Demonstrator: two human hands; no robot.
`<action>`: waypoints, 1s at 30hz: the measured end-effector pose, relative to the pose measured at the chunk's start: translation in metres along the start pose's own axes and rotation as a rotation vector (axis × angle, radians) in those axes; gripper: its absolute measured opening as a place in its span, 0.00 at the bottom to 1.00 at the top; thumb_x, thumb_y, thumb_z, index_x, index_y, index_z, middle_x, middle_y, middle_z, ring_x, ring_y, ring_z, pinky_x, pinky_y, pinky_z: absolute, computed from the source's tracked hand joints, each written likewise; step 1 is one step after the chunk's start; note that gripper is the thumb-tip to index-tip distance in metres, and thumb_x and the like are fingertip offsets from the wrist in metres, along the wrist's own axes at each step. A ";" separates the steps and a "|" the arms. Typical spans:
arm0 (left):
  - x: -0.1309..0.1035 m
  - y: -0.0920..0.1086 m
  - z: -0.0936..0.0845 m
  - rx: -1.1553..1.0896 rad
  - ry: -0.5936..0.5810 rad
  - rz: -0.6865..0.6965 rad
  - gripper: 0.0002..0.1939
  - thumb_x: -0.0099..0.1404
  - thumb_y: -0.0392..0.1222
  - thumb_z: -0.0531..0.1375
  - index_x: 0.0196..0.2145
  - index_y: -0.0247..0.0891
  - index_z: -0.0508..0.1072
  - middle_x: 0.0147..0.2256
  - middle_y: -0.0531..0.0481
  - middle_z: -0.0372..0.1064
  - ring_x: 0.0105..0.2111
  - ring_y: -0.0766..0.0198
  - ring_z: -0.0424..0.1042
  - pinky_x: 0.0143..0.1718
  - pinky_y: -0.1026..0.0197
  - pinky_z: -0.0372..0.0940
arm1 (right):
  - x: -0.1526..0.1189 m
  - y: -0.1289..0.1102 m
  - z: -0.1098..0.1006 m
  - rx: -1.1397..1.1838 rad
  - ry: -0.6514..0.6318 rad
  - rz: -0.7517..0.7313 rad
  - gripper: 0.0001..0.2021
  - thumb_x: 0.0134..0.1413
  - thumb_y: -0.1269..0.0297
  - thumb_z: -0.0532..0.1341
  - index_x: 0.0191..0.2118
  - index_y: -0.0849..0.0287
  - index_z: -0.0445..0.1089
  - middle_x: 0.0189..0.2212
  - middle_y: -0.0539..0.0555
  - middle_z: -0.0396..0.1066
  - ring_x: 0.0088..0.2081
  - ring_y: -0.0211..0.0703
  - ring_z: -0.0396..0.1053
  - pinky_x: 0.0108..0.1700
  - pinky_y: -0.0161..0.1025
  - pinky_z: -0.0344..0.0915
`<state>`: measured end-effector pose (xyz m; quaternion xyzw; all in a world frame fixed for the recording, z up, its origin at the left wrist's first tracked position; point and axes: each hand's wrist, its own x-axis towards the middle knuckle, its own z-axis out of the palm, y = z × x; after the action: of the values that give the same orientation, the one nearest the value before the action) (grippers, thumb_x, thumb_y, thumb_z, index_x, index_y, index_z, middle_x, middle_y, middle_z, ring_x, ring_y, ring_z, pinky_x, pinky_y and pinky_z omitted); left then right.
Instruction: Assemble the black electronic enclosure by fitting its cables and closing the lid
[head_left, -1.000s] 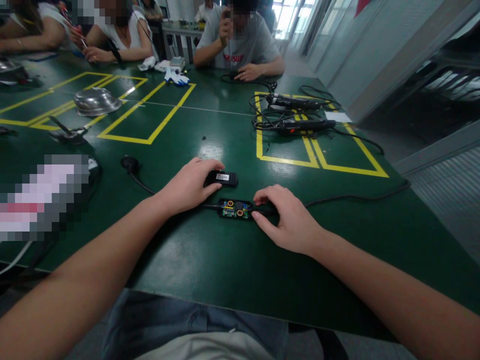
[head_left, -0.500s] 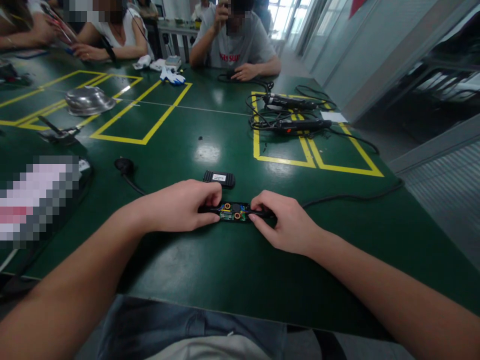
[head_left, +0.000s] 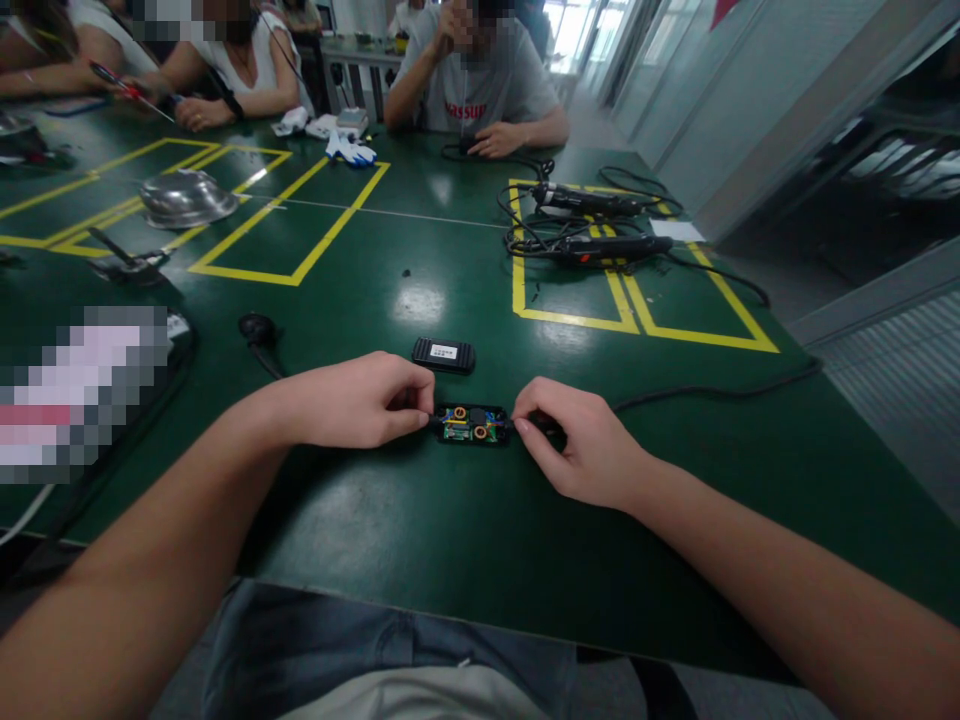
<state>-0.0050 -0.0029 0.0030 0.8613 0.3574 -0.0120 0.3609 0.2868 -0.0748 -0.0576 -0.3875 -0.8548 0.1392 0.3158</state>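
A small black case (head_left: 472, 424) lies open on the green table, showing a circuit board with two copper coils and coloured wires. At its left end my left hand (head_left: 367, 400) pinches the black cable where it enters the case. My right hand (head_left: 581, 435) pinches the cable at the opposite end, thumb and forefinger together. Just behind the case rests a black ribbed cover (head_left: 443, 354) with a white label. A black plug (head_left: 257, 329) lies beyond my left wrist, its cord passing under that arm.
Two black corded tools (head_left: 615, 247) lie in yellow-taped boxes at the back right. A metal bowl (head_left: 187, 198), a glove (head_left: 350, 150) and a dark metal part (head_left: 131, 262) are further left. People sit across the table.
My left hand has drawn back slightly left and my right hand slightly right, uncovering both ends of the case. The view has shifted a little.
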 end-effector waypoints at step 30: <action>0.023 -0.014 0.018 0.214 0.491 0.171 0.19 0.72 0.49 0.66 0.56 0.39 0.81 0.52 0.42 0.81 0.53 0.48 0.77 0.60 0.47 0.69 | -0.004 -0.002 0.002 -0.004 0.054 0.027 0.25 0.62 0.68 0.62 0.64 0.52 0.61 0.39 0.51 0.76 0.33 0.45 0.71 0.37 0.44 0.70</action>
<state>0.0076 0.0066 -0.0250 0.8986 0.3569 0.1899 0.1704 0.2868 -0.0791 -0.0600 -0.4032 -0.8410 0.1311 0.3360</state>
